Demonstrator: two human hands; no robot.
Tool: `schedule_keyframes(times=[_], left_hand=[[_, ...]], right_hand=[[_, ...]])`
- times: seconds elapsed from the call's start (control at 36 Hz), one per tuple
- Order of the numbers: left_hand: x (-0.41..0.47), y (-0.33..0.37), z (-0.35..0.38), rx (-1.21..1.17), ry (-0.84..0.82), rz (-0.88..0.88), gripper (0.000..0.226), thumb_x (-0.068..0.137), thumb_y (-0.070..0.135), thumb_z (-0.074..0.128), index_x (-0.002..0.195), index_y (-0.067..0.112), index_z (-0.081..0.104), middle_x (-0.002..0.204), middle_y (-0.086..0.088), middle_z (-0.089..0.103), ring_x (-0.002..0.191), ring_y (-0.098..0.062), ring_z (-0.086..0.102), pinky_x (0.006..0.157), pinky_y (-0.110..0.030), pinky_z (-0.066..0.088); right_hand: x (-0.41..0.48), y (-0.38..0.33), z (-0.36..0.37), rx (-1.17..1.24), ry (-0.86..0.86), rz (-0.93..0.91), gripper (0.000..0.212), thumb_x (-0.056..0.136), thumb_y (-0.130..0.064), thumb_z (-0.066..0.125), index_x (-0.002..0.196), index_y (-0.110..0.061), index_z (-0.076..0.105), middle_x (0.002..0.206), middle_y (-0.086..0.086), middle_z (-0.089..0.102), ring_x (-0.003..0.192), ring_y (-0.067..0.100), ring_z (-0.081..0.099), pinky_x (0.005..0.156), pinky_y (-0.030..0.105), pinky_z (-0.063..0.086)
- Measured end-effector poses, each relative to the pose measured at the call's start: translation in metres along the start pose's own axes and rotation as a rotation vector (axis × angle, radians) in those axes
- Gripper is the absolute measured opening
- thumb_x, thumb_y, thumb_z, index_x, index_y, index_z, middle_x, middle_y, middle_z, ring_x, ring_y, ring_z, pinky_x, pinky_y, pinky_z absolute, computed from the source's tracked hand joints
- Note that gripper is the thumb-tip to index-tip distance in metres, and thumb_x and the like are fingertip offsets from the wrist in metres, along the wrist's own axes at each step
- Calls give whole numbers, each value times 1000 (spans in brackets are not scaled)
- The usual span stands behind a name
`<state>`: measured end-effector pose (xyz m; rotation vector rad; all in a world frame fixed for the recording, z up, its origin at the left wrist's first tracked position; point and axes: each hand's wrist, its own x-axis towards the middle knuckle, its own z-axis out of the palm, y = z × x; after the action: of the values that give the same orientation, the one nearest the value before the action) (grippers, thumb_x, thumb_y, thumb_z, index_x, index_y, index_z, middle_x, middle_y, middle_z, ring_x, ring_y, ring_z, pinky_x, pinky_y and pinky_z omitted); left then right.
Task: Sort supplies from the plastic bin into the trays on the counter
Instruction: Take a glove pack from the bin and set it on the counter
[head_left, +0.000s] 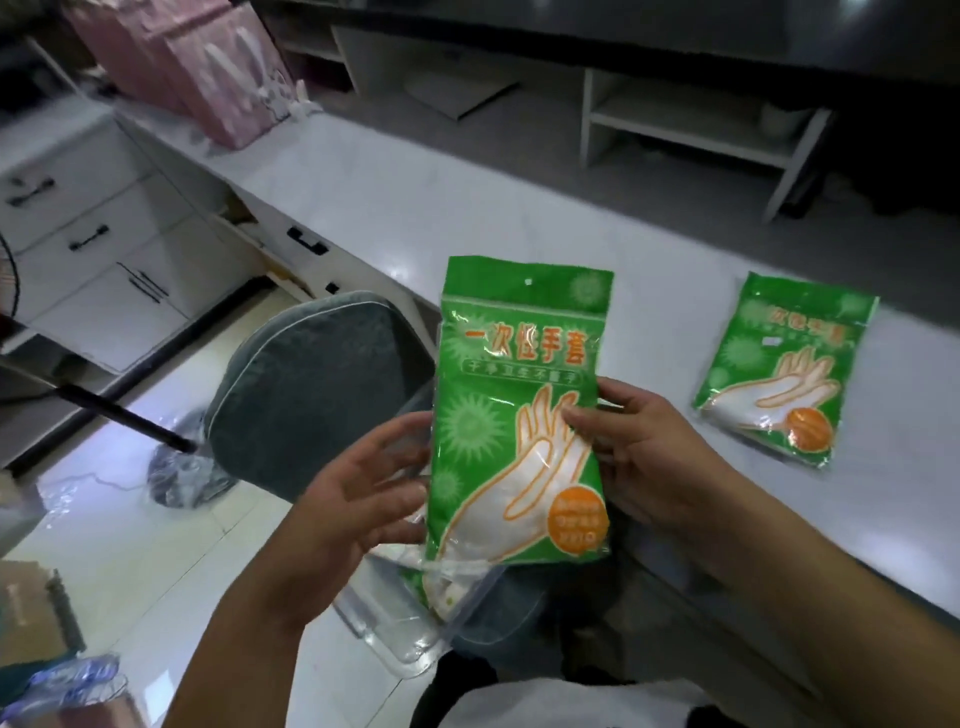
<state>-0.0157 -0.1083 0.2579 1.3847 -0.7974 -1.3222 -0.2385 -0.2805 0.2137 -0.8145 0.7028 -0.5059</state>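
Note:
A green packet of disposable gloves (511, 395) is held upright in front of me. My right hand (639, 457) grips its right edge, thumb across the printed front. At the packet's left edge is my left hand (358, 493), fingers spread and reaching behind it. A second green glove packet (784, 369) lies flat on the white counter (467, 208) to the right. The clear plastic bin (400, 629) sits on my lap beneath the held packet, with another packet partly visible inside.
A grey cushioned chair (311, 395) stands between me and the counter. Pink gift bags (208, 67) stand at the counter's far left end. White drawers (93, 244) are on the left. A cardboard box (31, 613) and plastic wrapping lie on the floor lower left.

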Motion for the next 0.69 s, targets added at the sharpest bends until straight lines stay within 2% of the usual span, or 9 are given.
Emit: schedule_keyframes(times=[0.06,0.14,0.19,0.28,0.33,0.47,0.56,0.64,0.69], left_hand=[[15,-2,18,50,-10,-11,63,73,12,82,129,32,62,128,-6,67,108,-30,69,76,-44,60],[39,-9,48,47,28,-42,60,72,3,77,125,27,65,119,-10,71,99,-32,72,69,-44,60],[54,-15,68,27,15,-72,61,71,1,74,128,20,62,116,-13,72,98,-35,71,70,-46,58],[78,-30,95,-23,0,-125,58,74,-7,70,126,18,62,108,-11,75,84,-25,72,63,-35,54],[92,-41,112,-26,-22,-153,53,79,-12,67,122,18,63,106,-9,76,81,-21,71,67,-36,47],[130,-56,154,-17,-104,-240,50,81,-17,64,122,12,63,109,-17,72,72,-18,71,44,-23,50],[158,-54,183,82,-130,-217,47,83,-16,63,114,19,66,99,-10,73,70,-16,71,51,-27,54],[192,-41,211,185,-169,-182,46,84,-16,61,111,21,65,99,-8,71,66,-12,70,49,-27,53],[215,-31,228,263,-170,-162,49,84,-16,59,122,16,62,105,-8,69,71,-12,71,47,-25,53]], right_hand=[[-10,-9,-12,8,56,-1,35,76,-9,76,110,-10,72,108,23,72,93,37,68,89,53,53],[-28,-23,-33,37,124,-25,31,79,-4,72,109,-10,72,99,18,75,79,27,74,61,33,59],[-41,-28,-50,63,197,-57,34,77,-1,72,108,-15,70,94,15,76,75,25,75,55,29,57],[-62,-28,-77,-95,339,-106,60,79,0,73,126,-33,58,107,13,72,93,24,73,69,38,60],[-77,-23,-93,-190,416,-126,71,81,2,72,132,-42,52,115,9,65,98,20,71,76,43,56],[-98,-6,-126,-237,561,-153,60,80,16,65,122,-26,64,117,12,66,80,22,73,70,44,59],[-95,-12,-148,-279,652,-138,48,80,15,65,111,-21,71,117,17,67,80,28,70,72,46,60],[-82,-30,-172,-404,728,-171,51,81,12,65,120,-20,68,122,13,65,87,32,70,79,51,60],[-70,-44,-188,-498,748,-176,56,81,9,66,128,-21,63,130,9,61,88,30,70,81,50,59]])
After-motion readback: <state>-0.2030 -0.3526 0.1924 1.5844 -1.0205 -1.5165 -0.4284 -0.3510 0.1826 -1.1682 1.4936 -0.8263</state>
